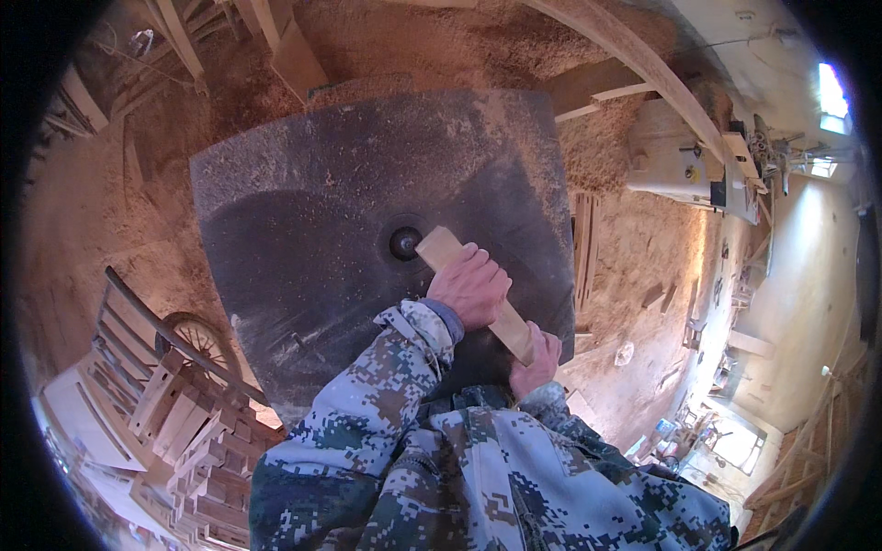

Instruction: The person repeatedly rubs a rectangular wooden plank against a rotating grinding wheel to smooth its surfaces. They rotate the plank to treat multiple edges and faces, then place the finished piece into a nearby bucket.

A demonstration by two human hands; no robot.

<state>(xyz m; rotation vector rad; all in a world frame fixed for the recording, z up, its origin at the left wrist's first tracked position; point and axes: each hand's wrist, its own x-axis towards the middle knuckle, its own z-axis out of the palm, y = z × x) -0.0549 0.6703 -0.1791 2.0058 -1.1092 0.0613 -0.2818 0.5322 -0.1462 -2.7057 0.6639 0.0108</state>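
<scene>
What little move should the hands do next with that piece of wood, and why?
Maybe slide the left hand a little back along the wooden piece, toward the right hand. It grips close to the end beside the round metal part in the dark table, and I can't tell whether that part is spinning. The right hand holds the other end.

Watching remotely through the head view, I could read no text, label, brand, number or sign anywhere; any marking on the pale machine (660, 165) at the right was too small for me to make out.
</scene>
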